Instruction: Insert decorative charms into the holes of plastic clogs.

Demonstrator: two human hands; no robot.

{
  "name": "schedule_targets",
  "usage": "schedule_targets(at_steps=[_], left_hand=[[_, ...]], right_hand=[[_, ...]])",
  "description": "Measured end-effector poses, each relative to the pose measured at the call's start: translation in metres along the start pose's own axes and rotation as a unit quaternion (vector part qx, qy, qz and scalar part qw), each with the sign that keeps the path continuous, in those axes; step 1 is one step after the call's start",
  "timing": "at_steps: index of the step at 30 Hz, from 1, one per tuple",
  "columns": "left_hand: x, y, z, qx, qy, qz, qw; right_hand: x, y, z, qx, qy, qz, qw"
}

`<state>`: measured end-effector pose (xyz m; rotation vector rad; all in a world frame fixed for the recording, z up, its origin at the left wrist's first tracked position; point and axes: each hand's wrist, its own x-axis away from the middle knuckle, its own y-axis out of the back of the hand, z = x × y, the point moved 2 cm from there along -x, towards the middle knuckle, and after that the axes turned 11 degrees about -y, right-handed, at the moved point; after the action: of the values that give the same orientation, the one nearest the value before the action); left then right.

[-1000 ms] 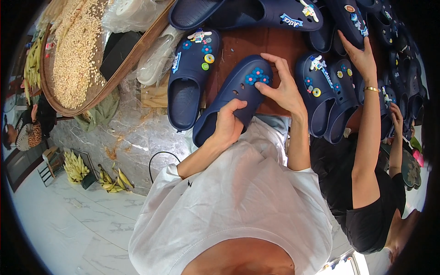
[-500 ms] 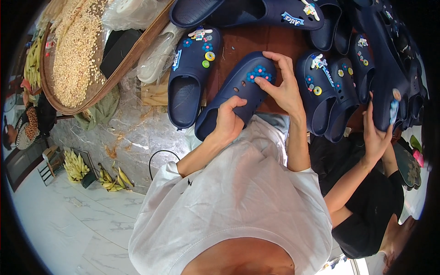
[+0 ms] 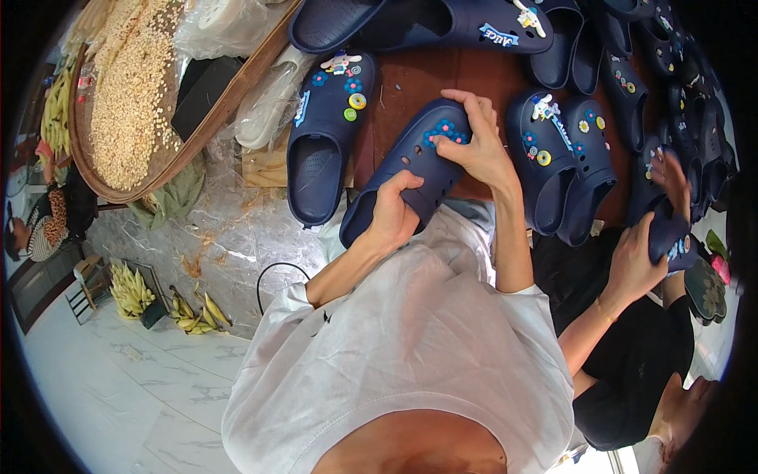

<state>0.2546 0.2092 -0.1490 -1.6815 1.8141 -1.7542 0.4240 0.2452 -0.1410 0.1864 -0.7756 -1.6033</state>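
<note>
A navy clog (image 3: pixel 407 162) is held at a slant over the near edge of the brown table. My left hand (image 3: pixel 392 209) grips it along its side, thumb on top near the holes. At the toe, my right hand (image 3: pixel 480 142) curls over the far side, its thumb pressing beside a cluster of blue flower charms (image 3: pixel 446 132) with pink centres. Several holes in the clog's upper stand bare. Left of it lies a decorated navy clog (image 3: pixel 322 142) with flower, ring and character charms. Right of my right hand sits a pair of decorated navy clogs (image 3: pixel 562 166).
More navy clogs (image 3: pixel 489 28) line the far side and the right of the brown table (image 3: pixel 418 71). A co-worker's hands (image 3: pixel 636 257) handle another clog at the right. At the upper left are a wooden tray (image 3: pixel 225 95) of pale kernels and plastic-wrapped white footwear (image 3: pixel 268 110).
My right hand and the clog's toe have shifted slightly down and left, with both hands still holding it. The co-worker's clog has been turned and brought lower, and one hand has lifted off.
</note>
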Motion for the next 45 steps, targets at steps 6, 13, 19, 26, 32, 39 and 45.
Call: schedule_targets(at_steps=[6,13,19,26,32,39,45], left_hand=[[-0.007,-0.005,-0.006,0.011,-0.001,-0.009,1.000],[-0.014,-0.007,-0.001,-0.023,-0.024,-0.003,0.999],[-0.025,0.001,0.006,0.008,-0.019,0.018,1.000],[-0.019,-0.017,-0.014,0.012,0.006,-0.019,1.000],[-0.017,-0.053,-0.039,0.057,-0.023,0.024,0.998],[-0.029,-0.099,-0.059,0.112,-0.039,0.071,0.990],[-0.031,-0.141,-0.059,0.136,-0.027,0.145,0.980]], right_hand=[[-0.004,-0.004,-0.007,-0.136,-0.002,0.025,0.990],[-0.010,0.002,0.005,-0.130,-0.012,0.008,0.991],[-0.017,-0.011,-0.017,-0.138,0.013,-0.034,0.990],[0.007,-0.010,-0.016,-0.171,0.028,-0.088,0.981],[0.053,-0.005,-0.013,-0.282,0.014,-0.106,0.953],[0.092,-0.046,-0.010,-0.345,0.045,0.004,0.937],[0.084,-0.039,-0.004,-0.349,0.040,-0.053,0.935]])
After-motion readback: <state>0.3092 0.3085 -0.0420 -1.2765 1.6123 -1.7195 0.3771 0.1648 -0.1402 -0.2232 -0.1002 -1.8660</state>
